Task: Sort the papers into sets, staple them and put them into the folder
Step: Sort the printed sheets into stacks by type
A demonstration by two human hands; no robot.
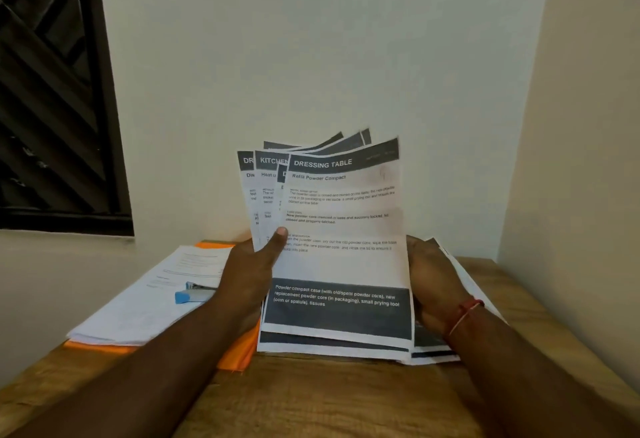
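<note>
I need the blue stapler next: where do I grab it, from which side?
Probably pinch the blue stapler across its blue end, coming from above-left: it lies flat on the paper stack, and the left hand hides its metal end.

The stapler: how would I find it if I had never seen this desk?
Look at the left side of the wooden table, where a stack of white sheets lies on an orange folder. The stapler rests on top of that stack; it is the only small blue and metal object among flat paper.
</note>
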